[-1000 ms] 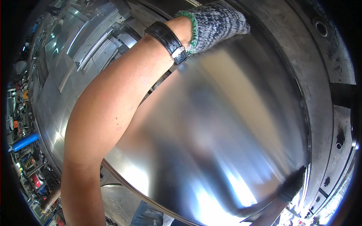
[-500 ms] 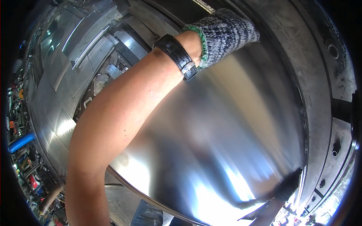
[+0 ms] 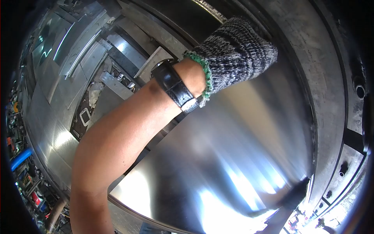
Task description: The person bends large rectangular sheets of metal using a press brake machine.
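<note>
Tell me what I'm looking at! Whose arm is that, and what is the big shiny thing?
This picture comes from a camera worn on a person's head, looking down at their own arms. The big shiny silver metal sheet lies over a grey steel machine frame. The left hand wears a grey knitted glove with a green cuff and rests at the sheet's far edge. A black wristwatch sits on that wrist. The right hand, in a dark glove, is at the sheet's lower right edge. The fingers are hidden, so I cannot tell how tightly either hand holds. More flat grey metal plates lie to the left.
</note>
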`<state>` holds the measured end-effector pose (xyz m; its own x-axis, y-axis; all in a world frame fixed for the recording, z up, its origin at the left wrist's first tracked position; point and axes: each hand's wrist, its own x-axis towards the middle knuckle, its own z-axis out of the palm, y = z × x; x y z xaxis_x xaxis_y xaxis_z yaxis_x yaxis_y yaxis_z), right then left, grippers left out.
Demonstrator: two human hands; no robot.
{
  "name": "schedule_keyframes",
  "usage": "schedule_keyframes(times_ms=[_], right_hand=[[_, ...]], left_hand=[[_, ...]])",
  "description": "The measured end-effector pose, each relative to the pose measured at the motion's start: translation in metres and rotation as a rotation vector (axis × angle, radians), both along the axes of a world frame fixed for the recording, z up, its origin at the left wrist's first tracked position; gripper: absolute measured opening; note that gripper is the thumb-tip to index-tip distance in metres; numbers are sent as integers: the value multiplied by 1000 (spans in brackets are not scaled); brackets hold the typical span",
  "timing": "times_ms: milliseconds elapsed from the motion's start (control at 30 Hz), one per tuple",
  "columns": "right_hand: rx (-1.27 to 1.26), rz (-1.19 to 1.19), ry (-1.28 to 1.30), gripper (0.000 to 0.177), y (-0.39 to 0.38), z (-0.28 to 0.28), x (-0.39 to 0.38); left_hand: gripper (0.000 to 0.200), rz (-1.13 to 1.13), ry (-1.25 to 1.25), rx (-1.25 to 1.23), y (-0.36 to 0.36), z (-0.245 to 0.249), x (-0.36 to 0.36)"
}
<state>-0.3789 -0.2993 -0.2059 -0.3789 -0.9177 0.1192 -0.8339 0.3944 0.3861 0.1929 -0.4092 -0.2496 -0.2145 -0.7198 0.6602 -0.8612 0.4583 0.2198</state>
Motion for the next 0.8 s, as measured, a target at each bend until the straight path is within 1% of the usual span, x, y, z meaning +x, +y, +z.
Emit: schedule_keyframes(times_ms=[67, 133, 167, 233, 267, 333, 367, 433, 567, 633, 667, 733, 800], right_hand=[[21, -28, -9, 48, 1, 4, 10], [-101, 93, -216, 49, 4, 6, 14], [-100, 91, -215, 49, 4, 4, 6], [-128, 14, -265, 50, 4, -1, -17], [-127, 13, -266, 50, 3, -3, -12], [-267, -120, -425, 40, 2, -4, 12], [-268, -121, -423, 40, 1, 0, 25], [-390, -216, -771, 50, 0, 12, 54], [-410, -233, -823, 50, -4, 20, 83], [-409, -320, -872, 51, -7, 24, 91], [-411, -320, -873, 51, -7, 24, 96], [-400, -236, -715, 51, -6, 24, 103], [-405, -270, -750, 52, -6, 27, 109]], left_hand=[[11, 23, -23, -6, -5, -1, 8], [11, 21, -22, -10, -6, -10, 0], [11, 21, -22, -12, -6, -12, -1], [11, 21, -22, -13, -6, -15, -2], [11, 21, -22, -14, -6, -17, -3], [11, 21, -22, -17, -7, -19, -4], [11, 21, -21, -19, -8, -21, -5], [11, 24, -22, -25, -8, -22, -5], [11, 24, -23, -31, -8, -24, -6], [11, 27, -24, -36, -8, -24, -5], [11, 28, -24, -39, -8, -23, -5], [11, 29, -24, -46, -9, -23, -5], [11, 30, -23, -50, -9, -22, -4]])
